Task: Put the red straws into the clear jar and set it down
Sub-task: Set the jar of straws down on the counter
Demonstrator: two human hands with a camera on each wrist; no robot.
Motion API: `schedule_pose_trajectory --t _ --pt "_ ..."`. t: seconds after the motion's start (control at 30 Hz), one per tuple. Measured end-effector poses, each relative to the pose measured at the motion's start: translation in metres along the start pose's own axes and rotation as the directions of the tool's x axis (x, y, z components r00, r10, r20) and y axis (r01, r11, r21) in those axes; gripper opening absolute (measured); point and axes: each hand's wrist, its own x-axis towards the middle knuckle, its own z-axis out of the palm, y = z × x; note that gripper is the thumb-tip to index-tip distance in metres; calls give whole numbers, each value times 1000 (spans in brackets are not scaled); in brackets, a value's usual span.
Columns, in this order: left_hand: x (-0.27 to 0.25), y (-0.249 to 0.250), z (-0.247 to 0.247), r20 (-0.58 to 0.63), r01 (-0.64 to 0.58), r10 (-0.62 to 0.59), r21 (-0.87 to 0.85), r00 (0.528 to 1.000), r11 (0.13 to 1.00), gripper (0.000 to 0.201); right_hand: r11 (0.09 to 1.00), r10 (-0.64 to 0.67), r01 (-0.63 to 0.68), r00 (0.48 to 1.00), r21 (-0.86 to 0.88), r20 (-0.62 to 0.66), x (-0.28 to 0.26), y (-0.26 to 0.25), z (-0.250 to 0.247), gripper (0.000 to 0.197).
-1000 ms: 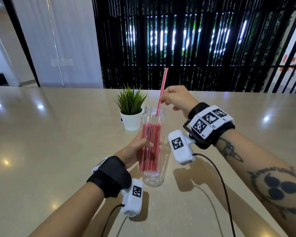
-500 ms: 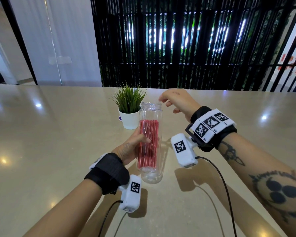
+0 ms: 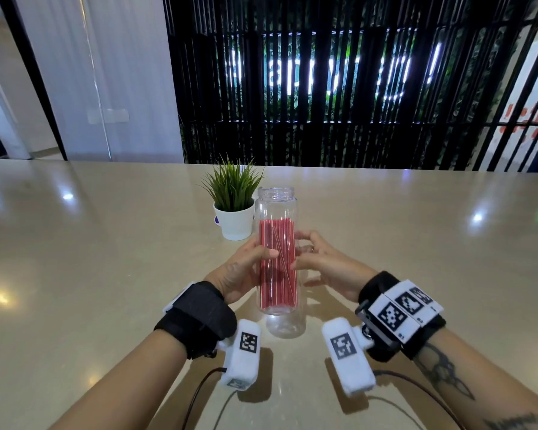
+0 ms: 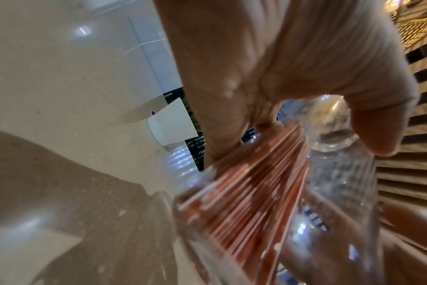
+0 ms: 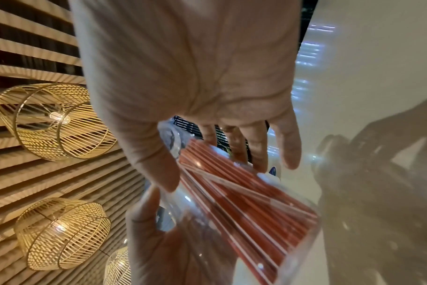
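A tall clear jar (image 3: 276,203) stands upright in the middle of the table, between my two hands. A bundle of red straws (image 3: 278,265) fills its lower two thirds, all below the open mouth. My left hand (image 3: 246,270) grips the jar from the left, thumb across the front. On the right side my right hand (image 3: 323,265) holds it, with the thumb in front and the fingers behind. The left wrist view shows my left hand (image 4: 256,67) wrapped round the jar (image 4: 341,173) and straws (image 4: 251,202). In the right wrist view my right hand (image 5: 195,77) spans the straws (image 5: 244,202). I cannot tell whether the base touches the table.
A small green plant in a white pot (image 3: 234,221) stands just behind and left of the jar. The glossy beige table (image 3: 106,274) stretches wide on both sides; its far edge meets a black slatted wall. Cables trail from my wrist cameras near the front.
My right hand let the last straw drop into the jar, then came down from the mouth to hold the jar's right side. The left hand kept its grip.
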Motion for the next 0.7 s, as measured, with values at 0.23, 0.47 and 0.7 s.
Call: schedule_pose_trajectory --t 0.23,0.47,0.7 --pt "4 -11 -1 -25 40 -37 125 999 991 57 997 -43 50 993 66 -106 0 26 -1 70" --pt "32 -26 6 -119 8 43 395 992 919 67 984 -166 126 910 -130 -379 19 43 -10 69" --pt "93 -19 -1 -104 -72 132 447 986 891 64 964 -210 93 841 -249 -498 63 34 -33 75"
